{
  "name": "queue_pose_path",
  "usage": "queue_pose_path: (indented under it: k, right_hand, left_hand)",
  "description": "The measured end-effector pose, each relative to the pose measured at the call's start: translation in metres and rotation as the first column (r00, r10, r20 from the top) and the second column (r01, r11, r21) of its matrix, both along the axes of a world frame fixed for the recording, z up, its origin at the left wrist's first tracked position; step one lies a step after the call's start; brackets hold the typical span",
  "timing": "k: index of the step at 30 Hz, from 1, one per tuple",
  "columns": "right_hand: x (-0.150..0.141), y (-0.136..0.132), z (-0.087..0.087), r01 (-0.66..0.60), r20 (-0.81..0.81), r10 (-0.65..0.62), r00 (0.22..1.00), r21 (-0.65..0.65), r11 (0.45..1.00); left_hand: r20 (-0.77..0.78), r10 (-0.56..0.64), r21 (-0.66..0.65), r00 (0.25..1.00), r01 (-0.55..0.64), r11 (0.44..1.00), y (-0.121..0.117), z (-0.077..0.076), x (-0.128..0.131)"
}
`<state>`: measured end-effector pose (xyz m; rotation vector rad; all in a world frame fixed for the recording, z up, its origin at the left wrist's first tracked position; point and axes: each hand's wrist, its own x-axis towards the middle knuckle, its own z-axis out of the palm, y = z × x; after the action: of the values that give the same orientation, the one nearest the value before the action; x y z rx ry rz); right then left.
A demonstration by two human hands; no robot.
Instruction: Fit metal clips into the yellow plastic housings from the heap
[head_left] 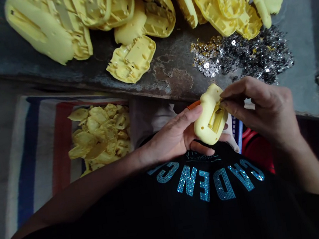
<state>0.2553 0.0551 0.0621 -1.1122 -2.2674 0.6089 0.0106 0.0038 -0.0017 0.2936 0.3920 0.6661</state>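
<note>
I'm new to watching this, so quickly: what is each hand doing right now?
Left hand: curled, holding a yellow plastic part.
Right hand: closed to a pinch on the part, fingertips at its slot.

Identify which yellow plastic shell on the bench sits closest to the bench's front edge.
It is the shell lying hollow side up, forward of the main heap and left of the silver scraps; the others lie further back, piled together.

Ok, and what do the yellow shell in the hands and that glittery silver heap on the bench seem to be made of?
The yellow shell looks like moulded plastic: smooth, satin-finished and opaque, and the similar shell on the bench shows moulded ribs and pegs inside. The silver heap looks like small bright metal scraps, given its sharp glints, though metallised plastic can't be ruled out.
</note>
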Motion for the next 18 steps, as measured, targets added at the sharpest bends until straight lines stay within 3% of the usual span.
queue_pose_path:
  k: [6,10,18]
  right_hand:
    - [-0.002,0.002,0.009,-0.04,0.078,0.036,0.996,0.051,0.998]
    - [-0.003,0.004,0.013,-0.02,0.11,0.018,0.994,0.018,1.0]
    - [-0.002,-0.01,0.001,0.156,-0.064,-0.152,0.986,0.05,0.987]
  left_hand:
    - [-0.014,-0.007,0.01,1.0,0.007,1.0,0.0,-0.001,0.001]
    - [-0.009,0.009,0.005,1.0,-0.009,1.0,0.0,0.0,0.002]
    - [0.038,-0.011,-0.047,0.999,0.012,0.999,0.002,-0.001,0.001]
